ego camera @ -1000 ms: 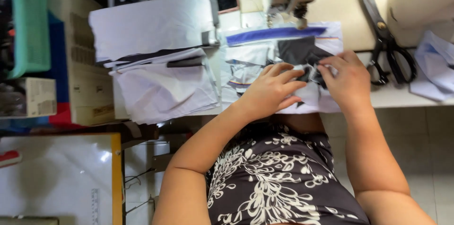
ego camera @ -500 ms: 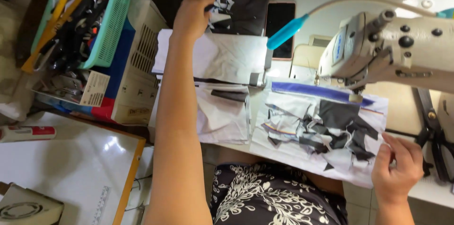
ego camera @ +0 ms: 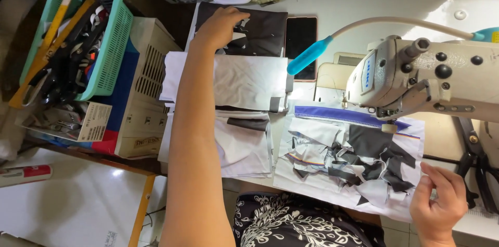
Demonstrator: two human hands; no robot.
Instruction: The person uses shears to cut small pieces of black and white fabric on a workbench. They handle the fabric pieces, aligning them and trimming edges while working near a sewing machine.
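While a mesh plastic basket (ego camera: 112, 44) sits upper left, the left hand (ego camera: 218, 24) is laid flat, ungripping, on dark fabric (ego camera: 262, 31) at top centre; jagged cloth scraps (ego camera: 358, 164) lie centre-right; the right hand (ego camera: 439, 203) is loosely curled, holding nothing.

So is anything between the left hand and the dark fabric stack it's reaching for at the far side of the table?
Nothing visible. The left hand already rests on the dark fabric stack, with its arm stretched above the white fabric pieces. The phone lies beside the stack, clear of the hand.
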